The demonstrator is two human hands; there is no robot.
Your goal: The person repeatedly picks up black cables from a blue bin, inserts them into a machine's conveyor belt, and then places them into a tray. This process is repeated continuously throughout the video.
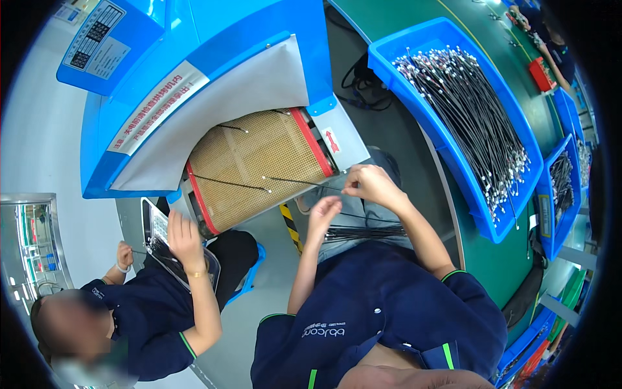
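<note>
Grey-Floor Workshop: Black Cable Between Hands and Mesh Belt

Grey floor (272, 240) lies forward and left of the hands, with a blue machine housing (278, 26) standing farther out on the same side.

Black cable (298, 181): runs forward-left from the right fingertips. Its pale far tip lies over the belt; contact with the belt surface cannot be confirmed.

Right hand (372, 187): thumb and forefinger pinched together on the near end of the black cable, remaining fingers curled.

Left hand (322, 217): just left of the right hand and nearer the body, fingers bent and fingertips drawn close together. Whether it grips anything cannot be determined.

Cable bundle (366, 232): dark strands lying across the lap, on the body side of the right hand and between the forearms.

Mesh belt (243, 152): tan, red-edged, forward-left of both hands. Further loose cables (230, 183) lie apart on it.

Blue bin (383, 63): right of and beyond the right hand, filled with black cables bearing white ends. It rests on a green table (476, 256).

Co-worker (155, 343): well to the left of the left hand, dark short-sleeved shirt with green trim, beside a blue stool (255, 267).
</note>
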